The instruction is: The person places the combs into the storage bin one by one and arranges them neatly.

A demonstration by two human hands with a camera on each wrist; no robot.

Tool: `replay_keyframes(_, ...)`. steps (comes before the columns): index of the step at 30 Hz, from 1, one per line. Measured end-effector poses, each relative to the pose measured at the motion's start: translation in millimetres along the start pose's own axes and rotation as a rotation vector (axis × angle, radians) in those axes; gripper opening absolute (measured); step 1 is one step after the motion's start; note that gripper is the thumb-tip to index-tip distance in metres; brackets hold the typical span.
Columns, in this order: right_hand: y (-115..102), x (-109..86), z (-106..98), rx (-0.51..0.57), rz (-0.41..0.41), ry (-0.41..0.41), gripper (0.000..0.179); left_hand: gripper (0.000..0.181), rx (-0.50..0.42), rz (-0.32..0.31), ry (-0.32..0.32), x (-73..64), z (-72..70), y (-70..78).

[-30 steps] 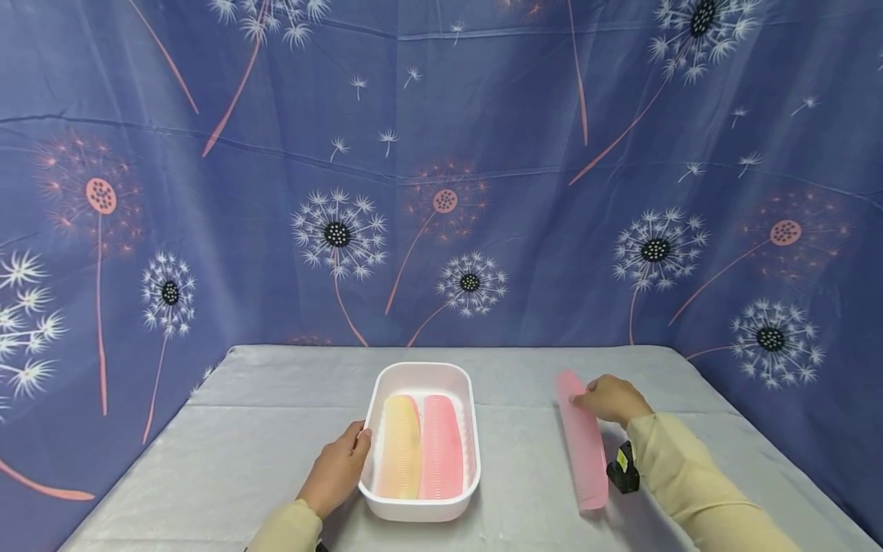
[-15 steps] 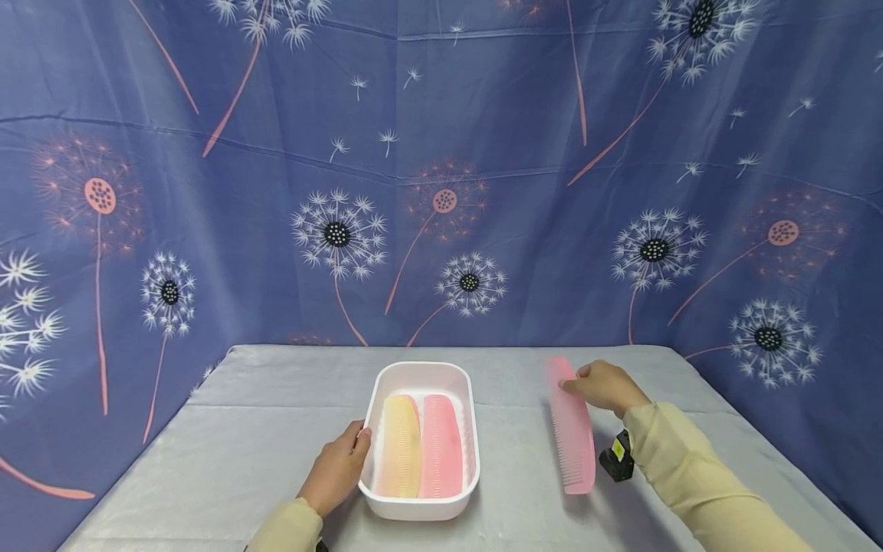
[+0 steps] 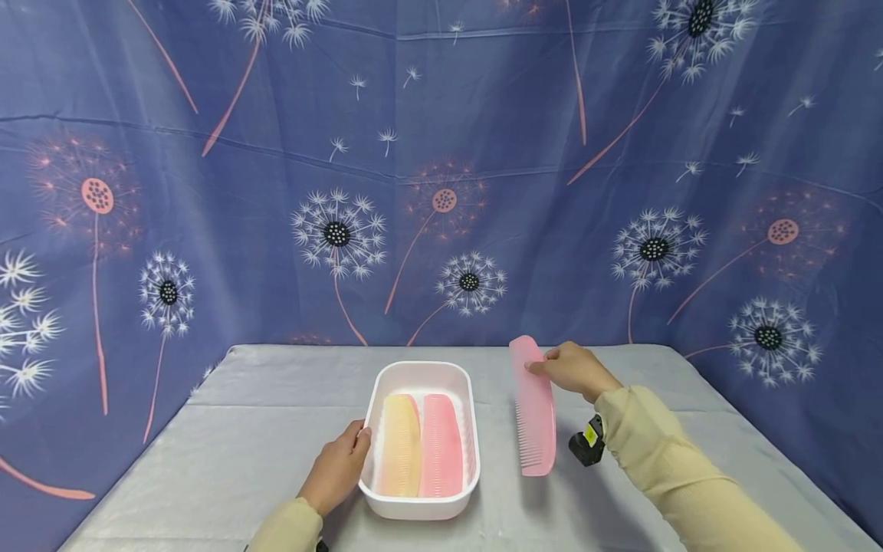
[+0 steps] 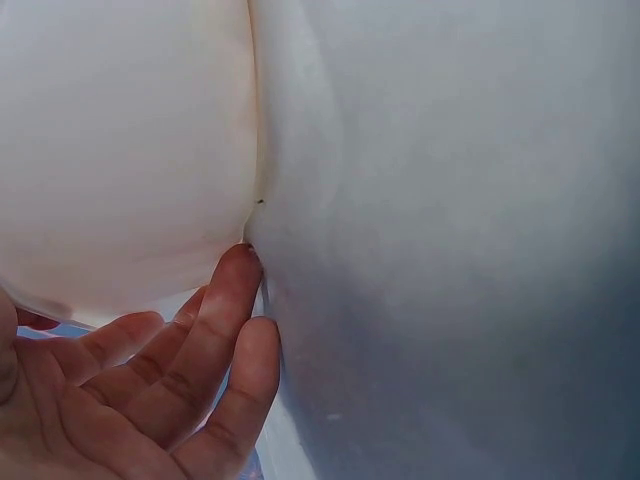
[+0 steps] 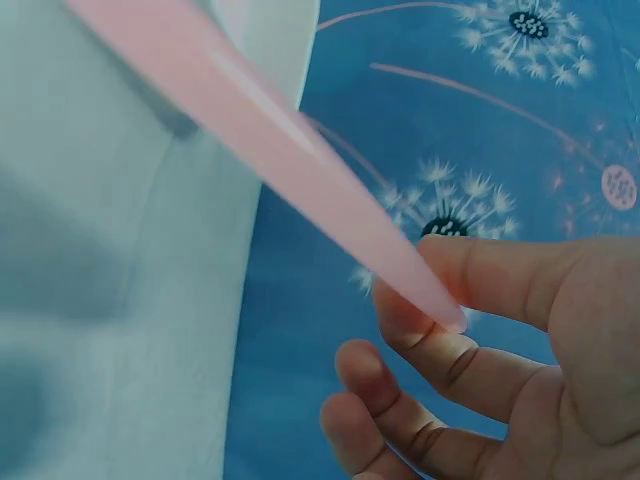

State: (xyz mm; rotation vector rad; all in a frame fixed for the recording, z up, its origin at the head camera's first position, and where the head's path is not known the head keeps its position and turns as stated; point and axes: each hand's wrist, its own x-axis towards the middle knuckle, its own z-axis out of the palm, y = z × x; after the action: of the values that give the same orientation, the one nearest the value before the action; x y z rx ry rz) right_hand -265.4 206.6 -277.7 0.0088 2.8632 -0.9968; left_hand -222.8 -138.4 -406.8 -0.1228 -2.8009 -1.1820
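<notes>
Between thumb and fingers, my right hand point(image 3: 576, 370) pinches a pink comb point(image 3: 536, 418) near its far end. The comb is raised off the table and tilted, its teeth facing left. In the right wrist view the same comb point(image 5: 260, 140) shows its smooth back edge. My left hand point(image 3: 336, 468) holds the left side of a white plastic basket point(image 3: 419, 510); in the left wrist view its fingers point(image 4: 215, 340) touch the basket's outer wall point(image 4: 120, 150). Inside lie a yellow comb point(image 3: 395, 445) and a pink comb point(image 3: 442, 445), side by side. A pink edge shows behind the yellow one.
A pale grey cloth point(image 3: 290, 387) covers the table. Behind it and along both sides hangs a blue curtain point(image 3: 538, 207) with dandelion prints. A black wrist device point(image 3: 586, 442) hangs under my right sleeve.
My right hand has lifted the pink comb up from the table and carried it left, closer to the basket. The left hand and the basket have stayed put.
</notes>
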Motion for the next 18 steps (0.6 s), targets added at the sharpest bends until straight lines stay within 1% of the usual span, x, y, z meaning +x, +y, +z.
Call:
replay_keyframes(11,-39,4.6,14,0.047,-0.046,0.020,0.053,0.042,-0.013,0.009,-0.001,0.6,-0.7,-1.1)
replay_keyframes(18,-60,9.7,32,0.105,-0.072,0.043,0.040,0.041,-0.014,0.013,0.005,-0.3,-1.2,-0.7)
